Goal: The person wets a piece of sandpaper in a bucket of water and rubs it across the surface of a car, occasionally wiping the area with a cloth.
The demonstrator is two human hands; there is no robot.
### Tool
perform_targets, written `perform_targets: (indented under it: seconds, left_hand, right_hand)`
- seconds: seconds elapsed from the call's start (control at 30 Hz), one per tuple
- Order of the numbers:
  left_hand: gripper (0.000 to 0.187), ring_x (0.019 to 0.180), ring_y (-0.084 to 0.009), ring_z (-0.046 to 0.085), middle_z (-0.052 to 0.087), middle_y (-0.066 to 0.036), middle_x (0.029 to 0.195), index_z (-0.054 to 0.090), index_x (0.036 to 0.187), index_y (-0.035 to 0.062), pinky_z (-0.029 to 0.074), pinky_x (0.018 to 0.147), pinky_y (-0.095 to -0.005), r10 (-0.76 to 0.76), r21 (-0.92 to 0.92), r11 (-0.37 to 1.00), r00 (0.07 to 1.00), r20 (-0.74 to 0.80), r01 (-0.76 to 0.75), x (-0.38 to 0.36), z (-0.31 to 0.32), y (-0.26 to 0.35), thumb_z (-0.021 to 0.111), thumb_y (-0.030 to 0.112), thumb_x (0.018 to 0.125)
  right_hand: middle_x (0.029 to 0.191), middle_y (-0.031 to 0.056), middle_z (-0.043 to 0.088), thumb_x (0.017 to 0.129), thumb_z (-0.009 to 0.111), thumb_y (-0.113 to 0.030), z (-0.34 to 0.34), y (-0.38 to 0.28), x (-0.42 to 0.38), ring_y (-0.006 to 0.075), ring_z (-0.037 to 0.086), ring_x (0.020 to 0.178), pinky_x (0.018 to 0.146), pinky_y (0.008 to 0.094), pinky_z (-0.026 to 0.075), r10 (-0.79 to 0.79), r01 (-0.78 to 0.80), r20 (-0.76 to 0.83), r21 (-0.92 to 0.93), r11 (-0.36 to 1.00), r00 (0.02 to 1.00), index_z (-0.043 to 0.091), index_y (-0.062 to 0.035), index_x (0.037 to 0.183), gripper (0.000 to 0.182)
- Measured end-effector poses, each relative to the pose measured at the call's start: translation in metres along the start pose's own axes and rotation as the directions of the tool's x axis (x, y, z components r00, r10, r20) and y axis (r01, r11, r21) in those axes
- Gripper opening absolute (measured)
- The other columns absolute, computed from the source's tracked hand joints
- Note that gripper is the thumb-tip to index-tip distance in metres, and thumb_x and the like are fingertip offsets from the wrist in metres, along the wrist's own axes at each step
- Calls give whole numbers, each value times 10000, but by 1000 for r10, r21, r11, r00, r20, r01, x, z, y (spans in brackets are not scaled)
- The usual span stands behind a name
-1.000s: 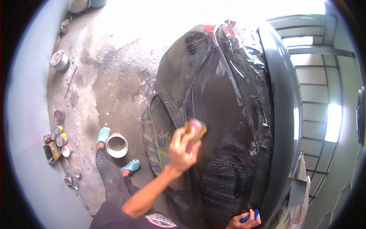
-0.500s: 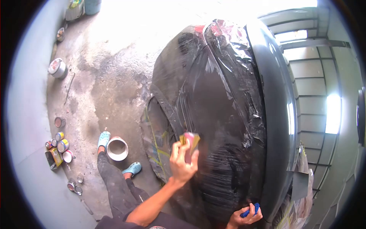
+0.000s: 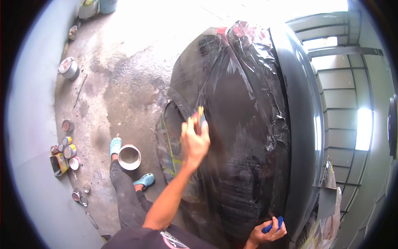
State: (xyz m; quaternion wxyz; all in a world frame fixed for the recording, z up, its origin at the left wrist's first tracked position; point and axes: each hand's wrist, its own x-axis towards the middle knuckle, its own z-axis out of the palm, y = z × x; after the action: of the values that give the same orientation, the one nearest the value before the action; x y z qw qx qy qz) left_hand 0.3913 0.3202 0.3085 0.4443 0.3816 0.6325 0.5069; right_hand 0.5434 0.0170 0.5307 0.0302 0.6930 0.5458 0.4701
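My left hand (image 3: 194, 141) grips a small yellow-and-pink block with a grey face (image 3: 202, 118), perhaps a sanding block. It is over the left part of a dark car body panel (image 3: 232, 97), whose surface looks wet and streaked lower down. Whether the block touches the panel is hard to tell. At the lower right, my right hand (image 3: 267, 232) is closed around a bunched blue cloth (image 3: 274, 225), close to the panel's lower right edge. Crinkled dark plastic film (image 3: 271, 103) runs along the panel's right side.
A white bucket (image 3: 129, 157) stands on the concrete floor between my feet in light blue clogs (image 3: 144, 181). Several cans (image 3: 69, 151) and a paint pail (image 3: 68, 68) line the wall at left. A grey sheet (image 3: 327, 202) hangs at lower right.
My left hand has moved up and slightly left along the panel with the block, which is now turned edge-on. My right hand stays nearly in place with the blue cloth.
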Motion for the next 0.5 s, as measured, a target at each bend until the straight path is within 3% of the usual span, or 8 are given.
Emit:
perform_targets:
  seconds: [0.07, 0.13, 0.2, 0.23, 0.37, 0.4, 0.5]
  left_hand:
    - [338, 930, -498, 701, 661, -249, 1051, 662, 1205, 24, 560, 811, -592, -40, 54, 998, 998, -51, 43, 16, 7, -1, 748, 303, 1032]
    - [356, 938, -484, 713, 662, -255, 1070, 677, 1273, 26, 578, 811, -572, -74, 48, 996, 995, 67, 71, -10, -9, 6, 750, 267, 1020]
    - [326, 922, -392, 700, 670, -226, 1013, 722, 1223, -14, 556, 814, -513, 65, -23, 998, 998, 5, -65, -51, -18, 15, 749, 238, 1017]
    - [266, 894, -370, 687, 671, -206, 983, 711, 1118, -20, 547, 790, -505, 52, -48, 997, 999, -18, -52, -57, -17, 17, 751, 219, 1009]
    - [272, 898, -355, 700, 677, -200, 956, 675, 1041, -15, 550, 792, -486, -51, 1, 999, 999, -5, 51, 15, 0, -2, 772, 236, 1001]
    - [292, 945, -501, 699, 666, -248, 1073, 667, 1123, 21, 562, 831, -583, -129, 18, 992, 990, 59, 128, 34, 2, -6, 761, 273, 1010]
    - [321, 953, -479, 717, 661, -243, 1089, 689, 1155, 28, 575, 832, -563, -70, 35, 997, 996, 51, 68, 9, -8, -2, 774, 293, 995]
  right_hand:
    - [1143, 171, 703, 991, 644, -99, -2, -4, 3, 369, 648, 1047, 931, 519, 493, 1, -1, 2, 0, 1000, 1000, 754, -48, 1045, 133]
    - [1156, 167, 705, 1005, 640, -128, 1, 1, -2, 373, 652, 1071, 954, 526, 495, 15, -15, 2, 11, 1000, 1000, 754, -46, 1046, 146]
    - [1160, 169, 704, 1013, 636, -143, 2, 5, -8, 377, 654, 1080, 965, 530, 496, 25, -25, 12, 0, 1000, 1000, 754, -46, 1046, 156]
    - [1161, 169, 705, 1016, 632, -148, 0, 3, -7, 378, 654, 1080, 966, 530, 496, 26, -26, 17, -1, 1000, 1000, 753, -45, 1046, 161]
    - [1163, 173, 708, 1025, 624, -162, -2, 1, -1, 385, 654, 1075, 967, 532, 497, 10, -9, 27, -15, 1000, 1000, 751, -45, 1049, 174]
    - [1163, 174, 709, 1026, 624, -164, -2, 0, -1, 386, 654, 1073, 966, 533, 497, 7, -7, 28, -20, 1000, 1000, 751, -45, 1050, 175]
    - [1166, 177, 711, 1030, 622, -165, -1, -3, 0, 390, 654, 1076, 967, 537, 497, 7, -7, 9, -21, 1000, 1000, 749, -43, 1055, 178]
